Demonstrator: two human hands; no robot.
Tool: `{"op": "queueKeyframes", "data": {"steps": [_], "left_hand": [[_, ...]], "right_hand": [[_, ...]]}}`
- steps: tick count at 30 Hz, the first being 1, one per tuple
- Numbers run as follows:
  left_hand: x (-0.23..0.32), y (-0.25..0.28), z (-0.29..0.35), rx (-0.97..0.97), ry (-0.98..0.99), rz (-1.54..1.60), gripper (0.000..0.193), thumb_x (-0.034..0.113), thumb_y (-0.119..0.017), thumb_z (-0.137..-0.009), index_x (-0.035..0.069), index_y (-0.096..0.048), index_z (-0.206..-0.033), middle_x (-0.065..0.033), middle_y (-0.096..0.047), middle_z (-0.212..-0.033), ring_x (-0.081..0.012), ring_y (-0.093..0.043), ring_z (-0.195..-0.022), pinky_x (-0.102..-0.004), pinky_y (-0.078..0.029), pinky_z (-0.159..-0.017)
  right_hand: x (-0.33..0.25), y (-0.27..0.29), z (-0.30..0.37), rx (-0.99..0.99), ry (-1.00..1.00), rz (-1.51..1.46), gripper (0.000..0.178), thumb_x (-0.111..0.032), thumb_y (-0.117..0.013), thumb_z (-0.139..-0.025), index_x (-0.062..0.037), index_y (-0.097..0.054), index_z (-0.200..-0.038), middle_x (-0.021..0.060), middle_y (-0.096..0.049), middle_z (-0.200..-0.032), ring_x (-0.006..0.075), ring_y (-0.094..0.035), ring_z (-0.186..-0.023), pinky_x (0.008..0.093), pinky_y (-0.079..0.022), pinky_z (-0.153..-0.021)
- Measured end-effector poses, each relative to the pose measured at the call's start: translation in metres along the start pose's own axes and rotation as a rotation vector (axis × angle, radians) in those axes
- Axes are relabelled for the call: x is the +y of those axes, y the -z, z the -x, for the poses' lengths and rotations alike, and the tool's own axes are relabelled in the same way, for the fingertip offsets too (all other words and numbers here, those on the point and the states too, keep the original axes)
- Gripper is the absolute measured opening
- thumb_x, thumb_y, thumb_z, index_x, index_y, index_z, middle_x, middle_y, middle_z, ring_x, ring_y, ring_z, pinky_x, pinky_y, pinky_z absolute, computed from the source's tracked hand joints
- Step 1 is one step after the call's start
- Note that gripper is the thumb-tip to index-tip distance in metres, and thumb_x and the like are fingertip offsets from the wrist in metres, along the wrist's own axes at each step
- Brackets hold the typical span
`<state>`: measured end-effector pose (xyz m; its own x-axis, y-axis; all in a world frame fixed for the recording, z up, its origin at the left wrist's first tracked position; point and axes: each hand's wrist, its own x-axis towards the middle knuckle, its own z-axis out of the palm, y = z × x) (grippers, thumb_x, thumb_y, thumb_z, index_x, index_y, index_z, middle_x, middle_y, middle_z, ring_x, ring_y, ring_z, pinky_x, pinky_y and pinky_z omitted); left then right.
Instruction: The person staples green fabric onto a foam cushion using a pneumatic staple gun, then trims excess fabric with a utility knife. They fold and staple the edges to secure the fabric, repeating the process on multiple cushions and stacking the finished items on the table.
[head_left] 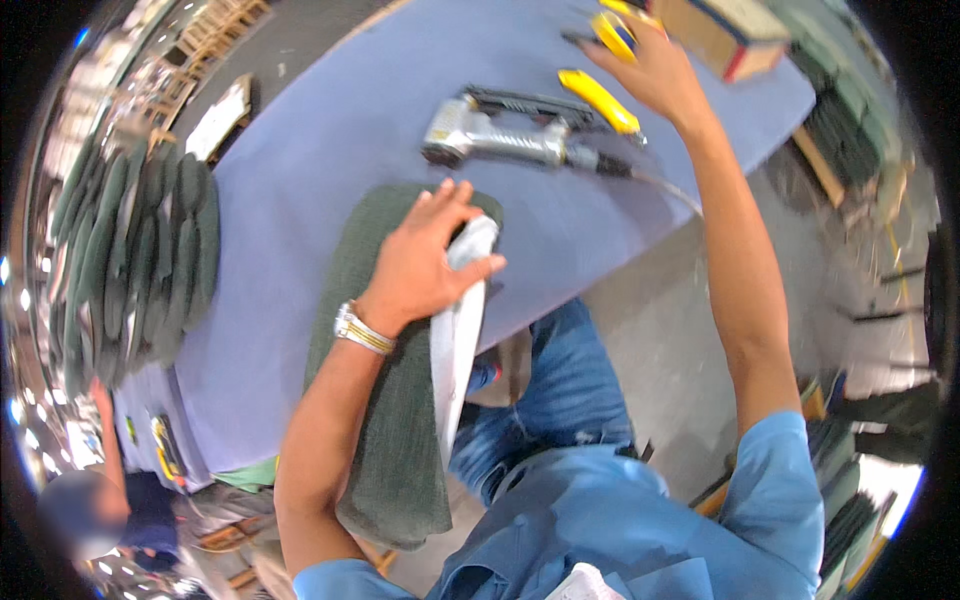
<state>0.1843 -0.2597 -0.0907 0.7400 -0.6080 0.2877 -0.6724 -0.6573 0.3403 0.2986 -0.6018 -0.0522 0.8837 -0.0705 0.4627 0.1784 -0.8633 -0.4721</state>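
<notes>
Item: upholstered seat pad (385, 400), dark green fabric on its upper face and a pale white edge (455, 350) along its right side. It is laid over the near edge of the blue-covered worktable (330, 150), roughly half overhanging toward the person's lap.

Left hand (425, 260): laid palm-down on the far end of the pad, fingers spread and curled over the pale edge, thumb pressed against it. A metal wristwatch (360, 330) is worn on this wrist.

Right hand (650, 65): stretched far across the table, fingers closed loosely about a yellow-handled tool (615, 30); how firmly it is gripped cannot be told, as the tool is partly hidden by the fingers.

On the table beyond the pad: a silver pneumatic stapler (500, 135) with a black magazine, lying on its side, its hose (660, 185) trailing off the right edge. Just beside it, a second yellow tool (598, 100).

Also noted: a cardboard box (725, 35) at the far right corner; a stack of matching green pads (140, 250) at the left end of the table; another person (110, 490) seen at lower left.
</notes>
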Motion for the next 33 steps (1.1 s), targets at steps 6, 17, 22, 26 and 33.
{"op": "queueKeyframes", "data": {"steps": [6, 17, 22, 26, 33], "left_hand": [[0.004, -0.016, 0.016, -0.039, -0.067, -0.024, 0.058, 0.05, -0.07, -0.092, 0.012, -0.063, -0.135, -0.0143, -0.045, -0.16, -0.0388, -0.029, -0.154, -0.0579, -0.019, -0.125], [0.065, -0.054, 0.053, -0.028, -0.241, -0.098, 0.055, 0.029, -0.076, -0.077, 0.006, -0.065, -0.126, -0.0161, -0.07, -0.119, -0.0362, -0.057, -0.129, -0.0561, -0.024, -0.123], [0.117, -0.006, 0.111, -0.495, -0.109, 0.35, 0.057, 0.036, -0.074, -0.087, 0.014, -0.061, -0.138, -0.0224, -0.073, -0.097, -0.0441, -0.071, -0.091, -0.0552, -0.056, -0.079], [0.123, 0.076, 0.126, -0.023, -0.144, 0.595, 0.045, 0.032, -0.069, -0.096, 0.006, -0.065, -0.134, -0.0219, -0.075, -0.108, -0.0394, -0.071, -0.099, -0.0465, -0.057, -0.085], [0.147, 0.176, 0.123, 0.537, -0.487, 0.882, 0.042, 0.036, -0.066, -0.1, 0.003, -0.071, -0.126, -0.0219, -0.073, -0.114, -0.0354, -0.071, -0.1, -0.0454, -0.055, -0.092]], "right_hand": [[0.138, -0.045, -0.003, -0.077, 0.081, 0.091, 0.063, -0.028, -0.074, -0.088, -0.0083, -0.056, -0.145, 0.0233, -0.058, -0.144, 0.0409, -0.056, -0.133, 0.0459, -0.045, -0.111], [-0.178, -0.091, 0.064, -0.606, 0.696, -0.412, 0.056, -0.036, -0.069, -0.096, -0.0103, -0.057, -0.145, 0.019, -0.058, -0.144, 0.0364, -0.058, -0.131, 0.0459, -0.047, -0.109], [-0.206, -0.126, 0.074, -0.636, 0.535, -0.193, 0.064, -0.058, -0.059, -0.096, -0.0175, -0.057, -0.146, 0.0181, -0.056, -0.147, 0.04, -0.054, -0.134, 0.0501, -0.043, -0.112], [-0.192, -0.131, 0.079, -0.617, 0.436, -0.202, 0.063, -0.059, -0.06, -0.096, -0.0189, -0.059, -0.144, 0.0181, -0.058, -0.146, 0.0397, -0.055, -0.134, 0.0487, -0.044, -0.11], [-0.205, -0.127, 0.093, -0.555, 0.381, -0.284, 0.062, -0.058, -0.061, -0.095, -0.0134, -0.063, -0.138, 0.0166, -0.064, -0.139, 0.0394, -0.06, -0.128, 0.0477, -0.047, -0.106]]}}
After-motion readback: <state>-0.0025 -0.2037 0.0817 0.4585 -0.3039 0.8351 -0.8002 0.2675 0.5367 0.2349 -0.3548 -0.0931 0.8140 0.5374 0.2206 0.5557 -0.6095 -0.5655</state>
